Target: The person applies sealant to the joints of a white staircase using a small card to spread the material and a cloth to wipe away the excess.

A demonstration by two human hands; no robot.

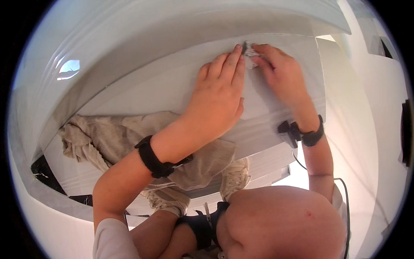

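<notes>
My left hand (217,90) lies with fingers stretched out on a pale grey flat surface (142,90), its fingertips beside a small crumpled grey-white piece of material (249,51). My right hand (282,75) has thumb and fingers bent onto that piece, pinching it near the surface's far edge. A wrinkled beige-grey cloth (103,138) lies on the surface at the left, partly beneath my left forearm. Each wrist wears a black strap; the right one carries a small dark device with a cord.
A curved glossy wall (69,86) rises along the far side and left. Black tiles (45,175) edge the lower left. My shoes (233,181) and bent legs fill the lower middle, close below the surface. A white curved panel (353,108) stands at the right, with a dark object (405,131) at the rim.
</notes>
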